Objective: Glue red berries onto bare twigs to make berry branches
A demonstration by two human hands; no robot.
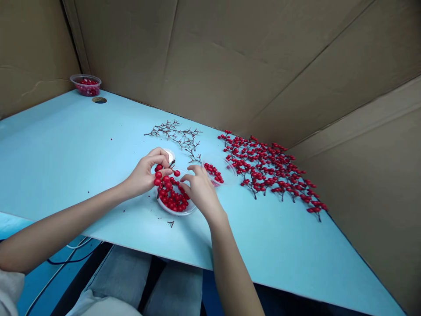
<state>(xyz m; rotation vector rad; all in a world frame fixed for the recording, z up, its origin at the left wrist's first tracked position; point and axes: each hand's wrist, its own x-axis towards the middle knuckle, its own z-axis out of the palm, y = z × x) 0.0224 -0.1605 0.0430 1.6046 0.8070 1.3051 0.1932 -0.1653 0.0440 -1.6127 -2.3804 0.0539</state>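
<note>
My left hand (144,171) is closed on a dark-stemmed sprig of artificial red berries (158,175), held above the near left rim of a clear plastic bowl (177,213). Loose red berries (174,199) lie inside that bowl. Over its right side hovers my right hand (201,191), fingers bent and apart, with nothing visible between thumb and forefinger. Just behind the left fingertips is a small round white object (170,156), partly hidden.
A second clear tub (235,169) with berries (213,172) stands behind my right hand. Bare twigs (177,134) lie at the back, and many berry sprigs (269,164) spread to the right. Another berry tub (86,85) sits in the far left corner by a cable hole (99,100). Cardboard walls (213,66) enclose the table.
</note>
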